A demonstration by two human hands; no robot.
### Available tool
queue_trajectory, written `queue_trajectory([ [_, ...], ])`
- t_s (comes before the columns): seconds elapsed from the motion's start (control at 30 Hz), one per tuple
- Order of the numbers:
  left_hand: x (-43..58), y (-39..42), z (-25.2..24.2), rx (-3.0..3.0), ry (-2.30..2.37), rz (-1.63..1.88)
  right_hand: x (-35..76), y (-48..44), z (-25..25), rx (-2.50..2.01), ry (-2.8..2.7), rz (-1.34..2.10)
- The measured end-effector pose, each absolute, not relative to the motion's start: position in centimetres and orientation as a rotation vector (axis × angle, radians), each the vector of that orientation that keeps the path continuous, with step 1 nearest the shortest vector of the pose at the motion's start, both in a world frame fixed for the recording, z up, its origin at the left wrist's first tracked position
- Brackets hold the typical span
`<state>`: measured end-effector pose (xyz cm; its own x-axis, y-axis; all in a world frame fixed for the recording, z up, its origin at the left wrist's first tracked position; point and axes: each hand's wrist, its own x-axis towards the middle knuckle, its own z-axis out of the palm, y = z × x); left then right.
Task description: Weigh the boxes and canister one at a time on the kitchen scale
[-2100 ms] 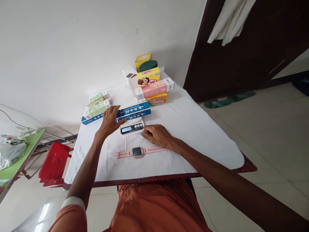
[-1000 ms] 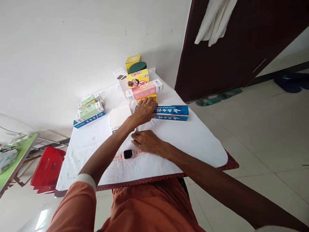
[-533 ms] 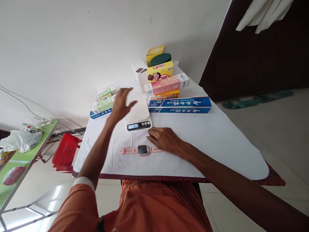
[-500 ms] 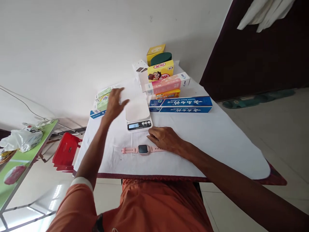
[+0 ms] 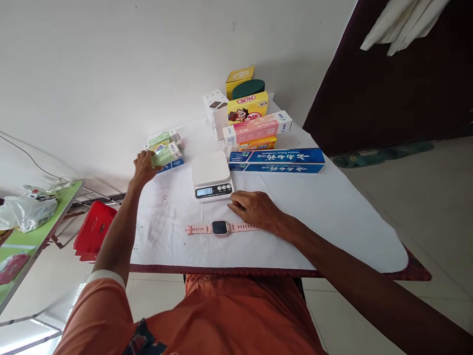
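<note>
At the left of the table, my left hand (image 5: 145,168) closes its fingers around the near-left end of a green box (image 5: 166,153). That box lies on top of a blue box (image 5: 174,162), beside another pale green box (image 5: 162,138). My right hand (image 5: 256,211) rests on the cloth with fingers curled and nothing visible in them, close to the front right corner of a white digital kitchen scale (image 5: 210,167). The scale's plate is bare and its display reads 363. A pink smartwatch (image 5: 220,228) lies flat in front of the scale, its right strap end close to my right wrist.
Right of the scale stand a blue toothpaste box (image 5: 277,160), a pink box (image 5: 256,129), an orange box (image 5: 258,143) and a yellow box (image 5: 247,107). Behind are a white box (image 5: 216,116), a dark green lid (image 5: 248,89) and another yellow box (image 5: 239,79). A red stool (image 5: 95,227) is left.
My left hand has moved left and down from beside the scale plate onto the green box, and its fingers have closed. My right hand, the scale and the smartwatch stay put.
</note>
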<state>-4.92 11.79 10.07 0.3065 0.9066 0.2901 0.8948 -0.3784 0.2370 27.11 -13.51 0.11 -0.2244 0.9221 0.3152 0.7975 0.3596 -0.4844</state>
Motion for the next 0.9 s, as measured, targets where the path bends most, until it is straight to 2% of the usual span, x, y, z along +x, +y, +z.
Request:
queue_trajectory([
  [0.13,-6.1,10.0,12.0,2.467,1.689,0.615,27.1,-13.6,0.3,-1.485,-2.092,0.296],
  [0.27,-5.2,6.2,13.3,2.622,1.434,0.54,27.1,-13.6,0.3,-1.479,-2.106,0.264],
  [0.53,2.7,1.5,11.4,2.816,0.923,0.275,27.1,-13.6,0.4,-1.514,-2.112,0.221],
  [0.9,5.9,4.4,10.5,2.926,0.975,0.026,27.0,-13.7,0.6,-1.543,-2.146,0.219],
])
